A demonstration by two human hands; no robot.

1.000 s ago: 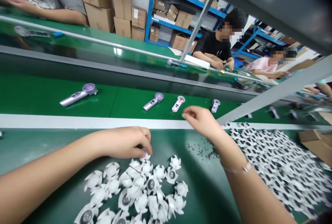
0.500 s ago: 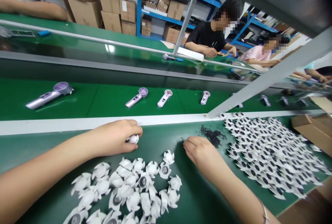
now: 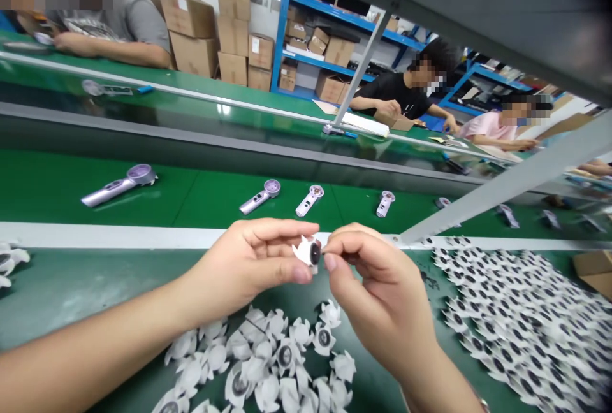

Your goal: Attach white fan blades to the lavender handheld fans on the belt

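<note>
Held between the thumb and fingers of my left hand (image 3: 268, 257) is a small white fan impeller (image 3: 302, 252), its dark round hub turned to the right. My right hand (image 3: 377, 279) pinches a tiny black piece (image 3: 324, 253) close against that hub; whether it touches cannot be made out. Below both hands lies a loose heap of white fan impellers (image 3: 268, 362), some with dark hubs facing up. Behind my right hand, a scatter of tiny black pieces (image 3: 430, 279) is mostly hidden.
Many impellers with dark hubs (image 3: 530, 317) lie in rows at right, near a cardboard box (image 3: 593, 266). Purple handheld fan bodies (image 3: 117, 187) rest on the green belt (image 3: 215, 190) beyond a white rail (image 3: 119, 236). A slanted metal post (image 3: 502, 174) crosses at right. Co-workers sit opposite.
My right hand has left the black pieces and come up to the impeller in my left hand. My left hand has moved right, turning the impeller's dark hub into sight. The view has shifted too.
</note>
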